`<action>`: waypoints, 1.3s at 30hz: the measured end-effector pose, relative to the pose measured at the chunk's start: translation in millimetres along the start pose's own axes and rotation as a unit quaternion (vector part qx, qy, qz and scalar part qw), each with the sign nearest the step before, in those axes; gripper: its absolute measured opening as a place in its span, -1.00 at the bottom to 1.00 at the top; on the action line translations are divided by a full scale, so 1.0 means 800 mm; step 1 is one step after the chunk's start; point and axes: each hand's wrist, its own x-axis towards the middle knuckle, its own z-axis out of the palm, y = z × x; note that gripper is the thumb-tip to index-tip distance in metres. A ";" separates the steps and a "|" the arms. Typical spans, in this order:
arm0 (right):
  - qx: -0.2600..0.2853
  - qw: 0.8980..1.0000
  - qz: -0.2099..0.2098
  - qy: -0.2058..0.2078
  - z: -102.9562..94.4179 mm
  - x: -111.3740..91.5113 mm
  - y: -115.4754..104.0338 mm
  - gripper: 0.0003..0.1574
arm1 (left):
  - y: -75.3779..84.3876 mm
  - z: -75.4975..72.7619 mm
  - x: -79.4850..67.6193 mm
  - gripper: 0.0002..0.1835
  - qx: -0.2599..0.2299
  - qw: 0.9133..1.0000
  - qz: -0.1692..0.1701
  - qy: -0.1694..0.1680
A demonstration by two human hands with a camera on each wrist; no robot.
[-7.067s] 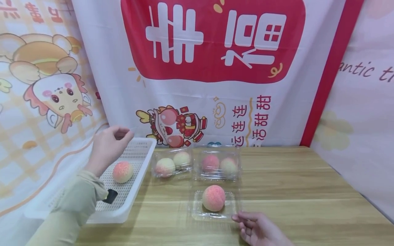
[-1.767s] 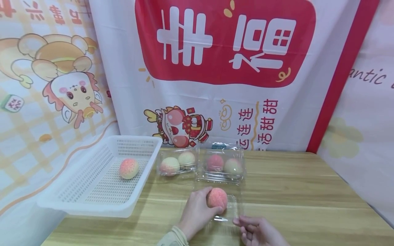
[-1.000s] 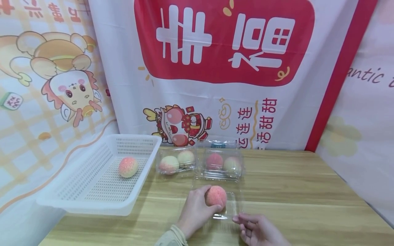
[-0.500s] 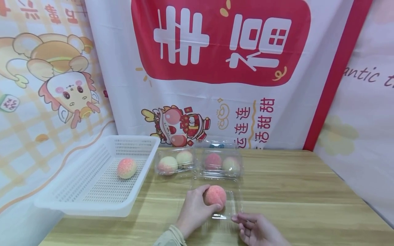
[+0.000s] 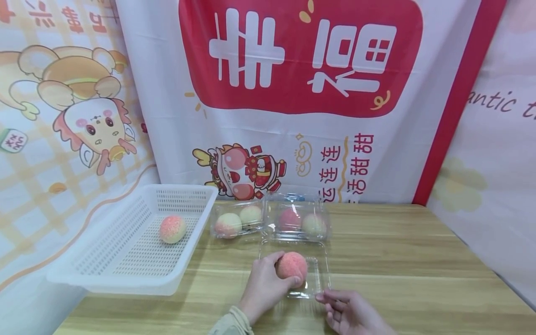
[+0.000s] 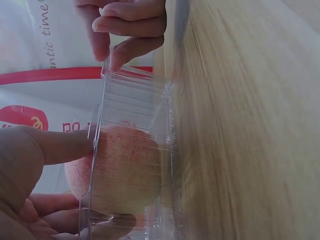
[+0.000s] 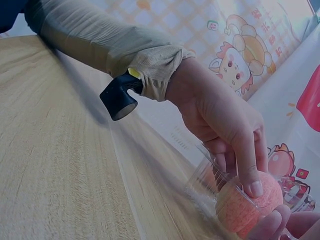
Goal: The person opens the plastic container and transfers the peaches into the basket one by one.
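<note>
A pinkish peach (image 5: 296, 265) sits in a clear plastic box (image 5: 316, 274) near the front of the table. My left hand (image 5: 264, 284) grips this peach from the left, thumb on its near side and fingers behind. In the left wrist view the peach (image 6: 125, 165) shows through the box wall, and the left thumb lies over the rim. My right hand (image 5: 353, 311) pinches the rim at the box's near right corner between thumb and forefinger; its other fingers are curled. From the right wrist view, the left fingers (image 7: 246, 155) reach down onto the peach (image 7: 260, 195).
Behind stand two clear plastic boxes, a left box (image 5: 261, 218) and a right box (image 5: 326, 218), each with two peaches. A white perforated basket (image 5: 190, 249) on the left holds one peach (image 5: 172, 229). Printed cloth (image 5: 167, 139) hangs behind the wooden table (image 5: 410, 260).
About seven seconds ago my left hand was above the basket; it has since moved right and taken hold of the boxed peach. Over the last second both hands have hardly moved.
</note>
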 end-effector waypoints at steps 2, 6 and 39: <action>0.001 1.000 0.000 -0.001 0.001 -0.001 -0.001 -0.87 | 0.001 0.000 0.000 -0.33 0.000 1.000 -0.004 0.002; 0.002 1.000 0.002 -0.001 0.001 -0.001 -0.001 -0.87 | 0.001 0.000 0.000 -0.33 -0.002 1.000 -0.003 0.002; 0.001 1.000 0.013 0.000 0.000 -0.001 -0.004 -0.82 | 0.002 0.000 0.000 -0.44 -0.037 0.999 0.037 0.007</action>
